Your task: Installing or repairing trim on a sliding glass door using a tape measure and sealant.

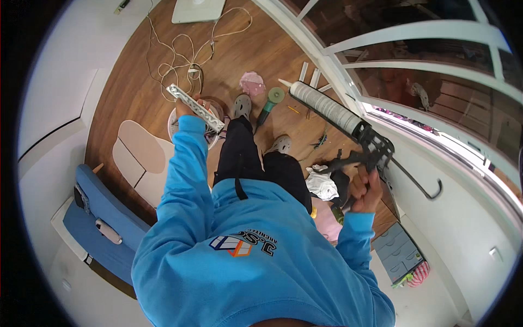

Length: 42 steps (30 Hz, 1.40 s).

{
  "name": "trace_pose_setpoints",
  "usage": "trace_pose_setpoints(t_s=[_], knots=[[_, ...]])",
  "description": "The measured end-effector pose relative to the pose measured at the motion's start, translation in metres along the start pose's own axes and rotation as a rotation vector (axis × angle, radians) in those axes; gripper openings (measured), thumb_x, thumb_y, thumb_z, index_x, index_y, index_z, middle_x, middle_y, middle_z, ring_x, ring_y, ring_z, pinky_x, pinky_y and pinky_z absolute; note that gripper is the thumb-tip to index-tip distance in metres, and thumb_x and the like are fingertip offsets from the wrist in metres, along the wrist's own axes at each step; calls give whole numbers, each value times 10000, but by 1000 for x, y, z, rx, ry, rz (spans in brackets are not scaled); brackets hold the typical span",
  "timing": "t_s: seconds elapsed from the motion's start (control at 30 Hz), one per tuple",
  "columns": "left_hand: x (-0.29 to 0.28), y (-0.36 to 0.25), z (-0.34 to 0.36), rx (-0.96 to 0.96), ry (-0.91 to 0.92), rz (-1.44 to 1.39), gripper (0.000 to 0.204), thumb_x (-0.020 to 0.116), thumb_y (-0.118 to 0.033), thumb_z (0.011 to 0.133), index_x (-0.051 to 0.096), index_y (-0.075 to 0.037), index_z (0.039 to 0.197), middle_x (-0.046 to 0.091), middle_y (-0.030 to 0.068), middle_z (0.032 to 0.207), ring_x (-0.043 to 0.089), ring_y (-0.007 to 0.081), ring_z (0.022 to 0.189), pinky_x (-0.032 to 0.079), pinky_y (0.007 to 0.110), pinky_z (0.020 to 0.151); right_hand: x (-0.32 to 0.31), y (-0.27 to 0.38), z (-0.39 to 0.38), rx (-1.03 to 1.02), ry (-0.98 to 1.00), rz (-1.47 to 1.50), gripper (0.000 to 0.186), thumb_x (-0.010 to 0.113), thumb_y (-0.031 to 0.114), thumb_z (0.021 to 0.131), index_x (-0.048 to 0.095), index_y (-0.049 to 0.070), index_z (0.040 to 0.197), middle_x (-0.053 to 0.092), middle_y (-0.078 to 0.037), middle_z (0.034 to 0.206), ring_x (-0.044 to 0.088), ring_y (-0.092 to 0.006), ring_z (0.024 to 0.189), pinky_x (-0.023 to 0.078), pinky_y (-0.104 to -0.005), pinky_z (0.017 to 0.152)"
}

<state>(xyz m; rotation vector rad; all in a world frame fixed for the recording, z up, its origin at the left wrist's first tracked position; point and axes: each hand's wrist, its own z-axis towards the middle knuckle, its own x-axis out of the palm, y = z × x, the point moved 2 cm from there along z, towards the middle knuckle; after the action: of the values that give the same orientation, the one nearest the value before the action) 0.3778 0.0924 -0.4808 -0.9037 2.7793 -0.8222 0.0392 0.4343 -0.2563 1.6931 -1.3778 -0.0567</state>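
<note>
In my left hand (185, 109) is a short white strip (195, 107), its upper face streaked with pale, uneven smears. My fingers wrap under it and are partly hidden by it. My right hand (365, 192) grips a black caulking gun (377, 152) by its handle. A long white cartridge (327, 106) with printed sides sits in the gun, its pale nozzle slanting up and to the left. The gun's hooked rod (417, 179) sticks out behind, toward the right wall. Strip and nozzle are well apart.
On the wood floor lie a green angle grinder (267, 106), a tangled cord (190, 52), a pink cloth (252, 83) and white offcuts (315, 78). A bucket (211, 143) stands below my left hand. A blue sofa (101, 218) is at left, a glazed frame (414, 38) at right.
</note>
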Motion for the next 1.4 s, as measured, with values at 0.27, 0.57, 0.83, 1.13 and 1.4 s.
trace_pose_setpoints(t_s=[0.27,0.57,0.83,1.13,1.4], knots=[[48,30,117,1,203,133,437,317,-451,970,538,-90,1078,626,83,798,567,185,617,528,411,560,-122,-211,327,727,9,657,407,535,409,939,452,72,725,380,12,542,366,-95,432,355,-234,436],[43,134,232,-21,451,60,401,450,-419,937,558,-78,1119,624,67,778,598,191,624,506,408,546,-257,-462,595,625,39,592,324,508,341,948,477,100,733,425,3,511,407,-77,414,333,-231,386],[132,193,195,-86,714,-24,452,414,-441,976,526,-51,1174,624,102,972,630,237,810,555,510,748,-321,-413,615,128,-214,-856,223,550,233,945,591,45,1058,604,-67,859,578,-186,761,498,-326,695],[229,163,-75,-8,706,292,445,476,-424,968,437,4,1082,603,184,1036,652,304,921,580,446,767,-14,-153,298,-75,217,-293,460,647,124,873,477,22,1289,579,-76,1134,571,-168,986,493,-302,820],[295,218,-292,190,700,193,423,541,-411,937,410,-9,956,572,136,833,599,199,679,555,316,548,20,25,128,-688,-700,-644,513,721,71,776,491,8,1231,544,-127,1126,543,-208,975,463,-354,803]])
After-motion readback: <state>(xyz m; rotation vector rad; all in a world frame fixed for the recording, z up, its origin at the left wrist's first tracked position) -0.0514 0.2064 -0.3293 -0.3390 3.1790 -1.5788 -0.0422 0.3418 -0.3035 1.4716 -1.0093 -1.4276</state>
